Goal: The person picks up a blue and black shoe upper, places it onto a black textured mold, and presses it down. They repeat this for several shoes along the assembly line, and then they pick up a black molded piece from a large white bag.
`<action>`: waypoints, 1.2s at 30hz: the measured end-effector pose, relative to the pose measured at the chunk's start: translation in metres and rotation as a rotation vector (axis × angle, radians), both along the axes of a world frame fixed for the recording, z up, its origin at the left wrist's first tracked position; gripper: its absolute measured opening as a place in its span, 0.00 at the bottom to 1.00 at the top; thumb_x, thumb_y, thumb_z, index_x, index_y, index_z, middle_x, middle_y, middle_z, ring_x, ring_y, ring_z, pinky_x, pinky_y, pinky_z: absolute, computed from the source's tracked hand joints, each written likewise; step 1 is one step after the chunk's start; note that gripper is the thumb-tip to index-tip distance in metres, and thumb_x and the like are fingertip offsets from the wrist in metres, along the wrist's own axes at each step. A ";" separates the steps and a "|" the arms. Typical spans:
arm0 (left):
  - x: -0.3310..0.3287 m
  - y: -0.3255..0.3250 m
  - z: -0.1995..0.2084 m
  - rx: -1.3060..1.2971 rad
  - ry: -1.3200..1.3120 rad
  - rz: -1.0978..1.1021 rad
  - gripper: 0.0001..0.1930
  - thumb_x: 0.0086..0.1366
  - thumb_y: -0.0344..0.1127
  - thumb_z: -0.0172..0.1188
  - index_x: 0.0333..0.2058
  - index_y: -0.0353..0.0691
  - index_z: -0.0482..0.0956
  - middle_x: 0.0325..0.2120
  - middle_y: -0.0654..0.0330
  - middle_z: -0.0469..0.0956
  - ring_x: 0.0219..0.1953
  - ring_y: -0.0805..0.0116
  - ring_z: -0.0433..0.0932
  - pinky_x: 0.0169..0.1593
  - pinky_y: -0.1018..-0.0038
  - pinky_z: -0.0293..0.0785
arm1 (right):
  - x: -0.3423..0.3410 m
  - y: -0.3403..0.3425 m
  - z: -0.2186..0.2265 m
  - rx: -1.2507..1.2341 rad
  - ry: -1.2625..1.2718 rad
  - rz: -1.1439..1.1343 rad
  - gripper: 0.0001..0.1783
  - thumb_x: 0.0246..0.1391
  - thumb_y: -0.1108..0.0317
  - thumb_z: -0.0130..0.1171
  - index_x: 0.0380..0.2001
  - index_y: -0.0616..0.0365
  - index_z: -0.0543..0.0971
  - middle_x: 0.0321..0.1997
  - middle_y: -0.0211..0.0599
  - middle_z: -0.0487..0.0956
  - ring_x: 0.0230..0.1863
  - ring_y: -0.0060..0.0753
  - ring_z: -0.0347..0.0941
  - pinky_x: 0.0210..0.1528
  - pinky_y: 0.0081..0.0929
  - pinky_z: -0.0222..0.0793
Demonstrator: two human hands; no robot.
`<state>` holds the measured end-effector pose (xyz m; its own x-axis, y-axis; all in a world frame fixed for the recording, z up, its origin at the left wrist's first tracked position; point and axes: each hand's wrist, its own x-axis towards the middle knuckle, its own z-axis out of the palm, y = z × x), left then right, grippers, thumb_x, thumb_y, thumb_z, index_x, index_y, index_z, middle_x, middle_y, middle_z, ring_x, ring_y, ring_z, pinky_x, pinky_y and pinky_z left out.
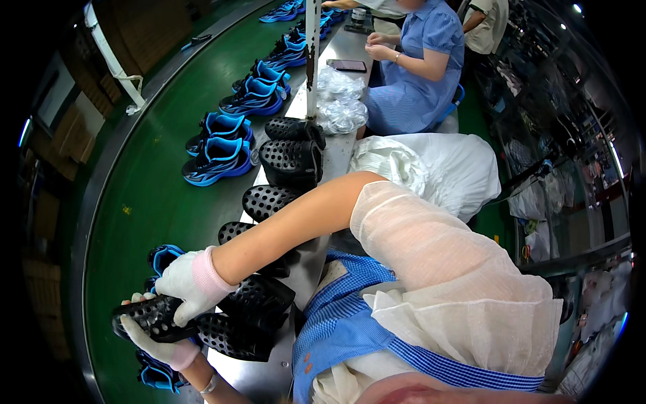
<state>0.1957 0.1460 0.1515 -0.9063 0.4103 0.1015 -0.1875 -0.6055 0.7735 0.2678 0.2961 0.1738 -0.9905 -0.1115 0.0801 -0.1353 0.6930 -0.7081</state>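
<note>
Both my hands wear white gloves with pink cuffs and are closed on one black perforated shoe form (156, 318) at the lower left, over the green belt. My left hand (151, 342) grips it from below and the near side, its thumb lying across the holed top. From above, my right hand (185, 286) holds its other end, fingers bent over the edge. Close behind my right hand is a black and blue sneaker (163, 257), partly hidden. Another sneaker (158, 372) lies beside my left wrist. More holed black forms (235, 337) lie right of my hands.
Sneakers (219, 161) line the green conveyor belt (155, 182) going away. Black forms (291, 161) rest along the metal ledge (296, 232). A white post (312, 60), clear plastic bags (340, 101), a phone (346, 65) and a white sack (444, 165) are farther off. A seated co-worker (424, 74) is beyond.
</note>
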 end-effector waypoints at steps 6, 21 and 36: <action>-0.026 0.001 -0.008 -0.058 -0.026 0.053 0.19 0.66 0.49 0.51 0.42 0.38 0.69 0.34 0.60 0.71 0.39 0.70 0.71 0.48 0.72 0.69 | -0.019 -0.001 0.002 0.090 0.076 -0.012 0.24 0.44 0.49 0.56 0.27 0.63 0.80 0.25 0.52 0.79 0.31 0.52 0.77 0.37 0.40 0.73; -0.057 -0.055 -0.106 -1.300 0.997 -0.052 0.15 0.58 0.36 0.59 0.43 0.39 0.77 0.42 0.54 0.74 0.35 0.58 0.76 0.40 0.68 0.73 | -0.070 0.043 -0.030 0.574 -0.176 0.111 0.25 0.47 0.49 0.55 0.26 0.66 0.78 0.19 0.53 0.74 0.24 0.49 0.74 0.32 0.37 0.71; -0.068 -0.032 -0.100 -1.231 1.138 -0.173 0.12 0.58 0.36 0.57 0.39 0.40 0.78 0.37 0.55 0.75 0.38 0.54 0.76 0.41 0.65 0.73 | -0.162 -0.008 -0.064 0.925 -0.302 0.159 0.18 0.44 0.58 0.50 0.29 0.61 0.82 0.28 0.46 0.81 0.31 0.43 0.78 0.35 0.36 0.74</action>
